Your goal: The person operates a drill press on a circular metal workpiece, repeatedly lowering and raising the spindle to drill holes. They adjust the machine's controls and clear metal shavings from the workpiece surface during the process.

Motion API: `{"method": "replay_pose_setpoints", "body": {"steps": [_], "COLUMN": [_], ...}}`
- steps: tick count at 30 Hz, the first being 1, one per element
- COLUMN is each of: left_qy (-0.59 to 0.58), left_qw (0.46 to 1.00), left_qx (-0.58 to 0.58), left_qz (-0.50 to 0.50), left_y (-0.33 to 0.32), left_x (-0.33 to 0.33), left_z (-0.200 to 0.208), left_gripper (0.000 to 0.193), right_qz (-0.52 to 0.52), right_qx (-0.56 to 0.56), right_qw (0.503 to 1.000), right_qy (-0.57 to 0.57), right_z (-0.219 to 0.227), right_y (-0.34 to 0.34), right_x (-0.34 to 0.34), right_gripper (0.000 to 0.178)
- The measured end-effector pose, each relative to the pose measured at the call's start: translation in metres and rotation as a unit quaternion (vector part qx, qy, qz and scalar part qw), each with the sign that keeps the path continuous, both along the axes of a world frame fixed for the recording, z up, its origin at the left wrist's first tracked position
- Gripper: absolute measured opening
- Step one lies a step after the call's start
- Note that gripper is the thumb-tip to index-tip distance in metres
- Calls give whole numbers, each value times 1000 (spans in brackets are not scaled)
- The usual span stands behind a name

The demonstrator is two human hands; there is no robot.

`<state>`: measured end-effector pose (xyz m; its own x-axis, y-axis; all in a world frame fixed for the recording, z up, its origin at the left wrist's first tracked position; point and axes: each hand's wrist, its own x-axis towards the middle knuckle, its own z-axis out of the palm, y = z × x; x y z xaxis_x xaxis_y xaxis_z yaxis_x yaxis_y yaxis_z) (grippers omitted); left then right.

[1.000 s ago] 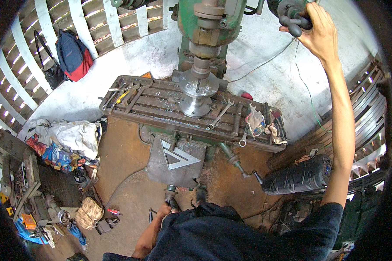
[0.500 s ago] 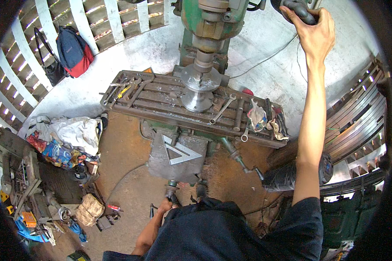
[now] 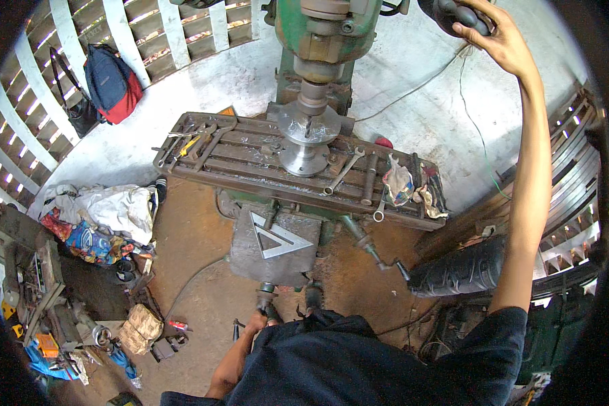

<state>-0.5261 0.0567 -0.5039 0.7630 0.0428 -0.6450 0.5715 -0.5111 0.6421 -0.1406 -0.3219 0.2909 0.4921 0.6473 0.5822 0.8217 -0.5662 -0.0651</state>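
Left hand (image 3: 256, 323): low at the lower edge, just above the dark shirt, its grip closed around the crank handle (image 3: 266, 304) that sticks out under the front of the machine.
Crank handle: below the grey knee plate (image 3: 272, 245) with the metal triangle (image 3: 277, 238) lying on it; short, dark, pointing toward the person.
Machine bench (image 3: 250, 162): long slotted cast bench across the middle, with loose tools at its left end, a spanner (image 3: 344, 172) right of centre and crumpled rags (image 3: 400, 184) at its right end.
Workpiece (image 3: 304, 157): round silvery disc stack at mid-bench, directly under the spindle (image 3: 312, 98); whether the cutter touches it cannot be told.
Right hand (image 3: 501, 44): raised high at the upper right, arm fully stretched, its grip wrapped on a dark rounded handle (image 3: 453, 13) beside the green machine head (image 3: 328, 24).
Doing it well: as a judgement, turn the crank slowly and evenly while watching the gap at the spindle, keep the high handle steady, and keep the spanner and rags away from the disc.
Packages and signs, left: a blue and red backpack (image 3: 111, 81) hangs on the slatted wall (image 3: 27, 135); a heap of white and patterned cloth (image 3: 98, 216) lies on the floor; a tan bag (image 3: 141, 328) sits lower down.
Packages and signs, right: a black ribbed roll (image 3: 460, 269) lies beside the machine base; no readable label or sign shows.
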Motion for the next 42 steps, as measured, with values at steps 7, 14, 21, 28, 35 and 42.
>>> {"method": "replay_pose_setpoints", "body": {"steps": [7,14,21,28,35,42], "left_qy": [-13,-51,-140,-246,-143,-88], "left_qw": [999,988,988,962,986,991], "left_qx": [-22,39,22,41,4,21], "left_qz": [40,-139,-64,-114,-84,-97], "left_y": [-2,7,2,8,2,-1], "left_x": [-5,-2,-11,-15,-12,-1], "left_z": [-8,-29,-26,-55,-41,-6], "left_gripper": [40,43,27,24,24,36], "right_qz": [7,55,59,56,113,183], "right_qx": [169,179,180,244,381,333], "right_qw": [985,980,969,965,918,925], "right_qy": [-41,64,157,73,0,-17], "right_z": [-30,-22,-9,-25,-46,-47], "right_y": [15,15,21,23,32,24], "right_x": [-5,-5,-10,-2,10,20], "right_gripper": [37,53,57,53,55,74]}}
